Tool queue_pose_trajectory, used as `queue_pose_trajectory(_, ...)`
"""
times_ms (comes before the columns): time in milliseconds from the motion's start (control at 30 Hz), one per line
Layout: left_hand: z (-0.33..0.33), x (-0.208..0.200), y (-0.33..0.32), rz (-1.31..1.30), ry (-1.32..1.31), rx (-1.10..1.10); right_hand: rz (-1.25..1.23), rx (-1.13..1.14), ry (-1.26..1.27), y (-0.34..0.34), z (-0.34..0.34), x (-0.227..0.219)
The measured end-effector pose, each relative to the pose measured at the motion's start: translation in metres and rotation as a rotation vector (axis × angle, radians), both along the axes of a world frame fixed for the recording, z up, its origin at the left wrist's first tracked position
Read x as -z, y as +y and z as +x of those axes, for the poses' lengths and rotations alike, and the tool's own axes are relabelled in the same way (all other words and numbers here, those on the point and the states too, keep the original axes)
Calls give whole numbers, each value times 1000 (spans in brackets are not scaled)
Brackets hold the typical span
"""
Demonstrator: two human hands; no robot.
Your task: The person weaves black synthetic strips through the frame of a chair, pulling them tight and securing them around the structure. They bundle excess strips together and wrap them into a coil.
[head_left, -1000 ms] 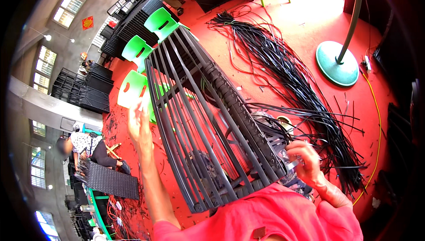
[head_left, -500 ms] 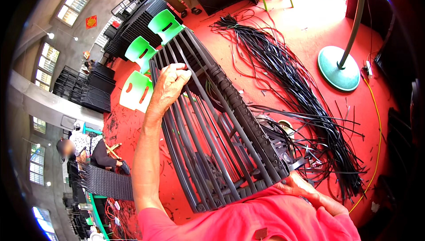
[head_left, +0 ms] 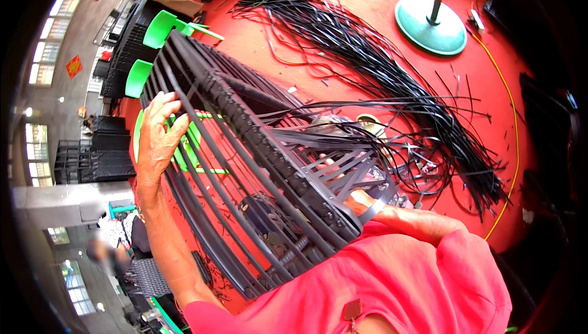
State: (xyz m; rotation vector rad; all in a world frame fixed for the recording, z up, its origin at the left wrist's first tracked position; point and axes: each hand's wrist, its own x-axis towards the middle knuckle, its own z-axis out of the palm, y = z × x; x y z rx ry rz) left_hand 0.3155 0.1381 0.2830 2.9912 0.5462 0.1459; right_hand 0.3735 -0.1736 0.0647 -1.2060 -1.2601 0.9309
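Note:
A long black frame [head_left: 211, 89] with parallel bars and a strip-wrapped edge leans across my lap, its near end against my red shirt. My left hand [head_left: 158, 135] is at the frame's left side near the far end, thumb and bent fingers apart, with nothing visible between them. On the frame's right side, my right forearm [head_left: 404, 220] reaches in behind a fan of flat black strips [head_left: 343, 144]. My right hand [head_left: 331, 167] shows only partly between those strips; its grip is hidden.
A thick bundle of black strips [head_left: 361, 52] lies on the red floor to the right. Beyond it stand a round teal base with a pole [head_left: 429, 27] and a yellow cable [head_left: 511, 101]. Green chairs [head_left: 160, 27] stand past the frame's far end. Other people are at the left and far left.
The view has shifted. My left hand has moved from over the bars to the frame's left side and its fingers have loosened. My right hand has gone from the near corner in among the strips.

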Motion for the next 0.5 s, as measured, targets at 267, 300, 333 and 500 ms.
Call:
queue_pose_trajectory(267,13,-2,6,20,93,64,28,9,86,21,-3,14)
queue_pose_trajectory(300,13,-5,12,-9,92,176,31,8,97,22,-3,16)
queue_pose_trajectory(333,13,-6,17,-52,119,179,35,10,117,23,-4,18)
queue_pose_trajectory(500,18,-13,38,-147,134,64,22,41,168,39,-8,32)
